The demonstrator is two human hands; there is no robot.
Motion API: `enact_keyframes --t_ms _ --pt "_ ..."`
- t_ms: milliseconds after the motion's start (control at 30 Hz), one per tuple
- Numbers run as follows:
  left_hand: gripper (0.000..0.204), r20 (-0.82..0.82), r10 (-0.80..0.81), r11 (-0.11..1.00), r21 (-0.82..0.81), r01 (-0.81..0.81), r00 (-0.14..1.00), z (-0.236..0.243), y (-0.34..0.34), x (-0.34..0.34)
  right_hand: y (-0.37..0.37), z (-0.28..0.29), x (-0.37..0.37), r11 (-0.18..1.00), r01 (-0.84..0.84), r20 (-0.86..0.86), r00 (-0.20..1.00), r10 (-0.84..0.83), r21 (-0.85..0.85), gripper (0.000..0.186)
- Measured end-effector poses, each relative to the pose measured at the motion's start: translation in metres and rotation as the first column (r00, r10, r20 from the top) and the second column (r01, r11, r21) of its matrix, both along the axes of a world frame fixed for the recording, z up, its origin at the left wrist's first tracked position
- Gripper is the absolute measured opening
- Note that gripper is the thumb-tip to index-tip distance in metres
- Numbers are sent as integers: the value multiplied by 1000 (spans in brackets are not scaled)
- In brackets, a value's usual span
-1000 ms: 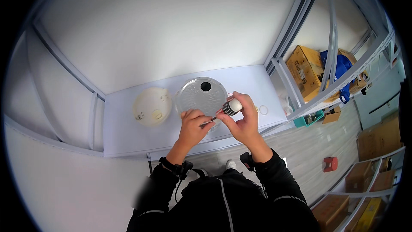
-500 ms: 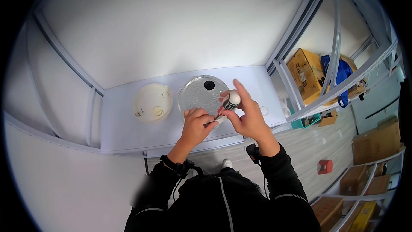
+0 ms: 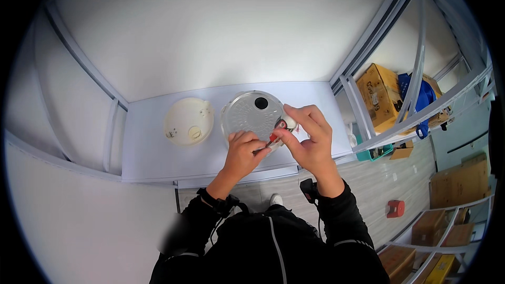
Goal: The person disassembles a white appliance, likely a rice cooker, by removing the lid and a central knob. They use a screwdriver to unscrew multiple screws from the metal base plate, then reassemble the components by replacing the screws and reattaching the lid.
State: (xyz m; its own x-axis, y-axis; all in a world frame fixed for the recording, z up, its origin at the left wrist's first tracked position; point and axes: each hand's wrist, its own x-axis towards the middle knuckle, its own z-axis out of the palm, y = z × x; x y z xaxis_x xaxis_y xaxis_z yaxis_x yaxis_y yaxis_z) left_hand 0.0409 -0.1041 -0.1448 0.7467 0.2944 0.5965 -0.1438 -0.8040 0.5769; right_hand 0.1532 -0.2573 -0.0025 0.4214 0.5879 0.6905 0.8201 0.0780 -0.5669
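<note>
Over the near right edge of a round clear-grey cover with a black disc on it, both my hands are on a small screwdriver-like tool with a red collar and a white rounded end. My left hand is closed, its thumb and fingers pinching the thin dark end of the tool. My right hand curls its thumb and fingers round the thicker handle. The exact tip is hidden by my left fingers. Left of the cover lies a round cream-white shell with a small round piece inside.
The white table backs onto a plain wall. To the right, a metal frame borders the table, with a cardboard box and a blue bag beyond it. A teal bin and a red stool stand on the floor.
My right hand has turned and its fingers have bent round the handle, whose checkered side no longer shows. My left hand keeps its pinch in nearly the same place.
</note>
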Motion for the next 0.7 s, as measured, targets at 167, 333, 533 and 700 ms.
enact_keyframes --t_ms 167,333,533,700 --pt "16 2 3 1000 -5 -3 1000 -1 0 1 5 3 -4 989 -147 -109 983 147 13 51" --pt "16 -35 9 1000 -3 -9 999 1 -1 2 5 -9 6 992 -122 48 992 120 37 45" --pt "17 -56 -2 1000 -11 1 998 1 1 1 8 9 -7 963 -256 -369 889 271 90 39" --pt "18 -34 10 1000 -8 -10 999 3 0 3 13 3 -1 981 -159 15 987 159 107 39"
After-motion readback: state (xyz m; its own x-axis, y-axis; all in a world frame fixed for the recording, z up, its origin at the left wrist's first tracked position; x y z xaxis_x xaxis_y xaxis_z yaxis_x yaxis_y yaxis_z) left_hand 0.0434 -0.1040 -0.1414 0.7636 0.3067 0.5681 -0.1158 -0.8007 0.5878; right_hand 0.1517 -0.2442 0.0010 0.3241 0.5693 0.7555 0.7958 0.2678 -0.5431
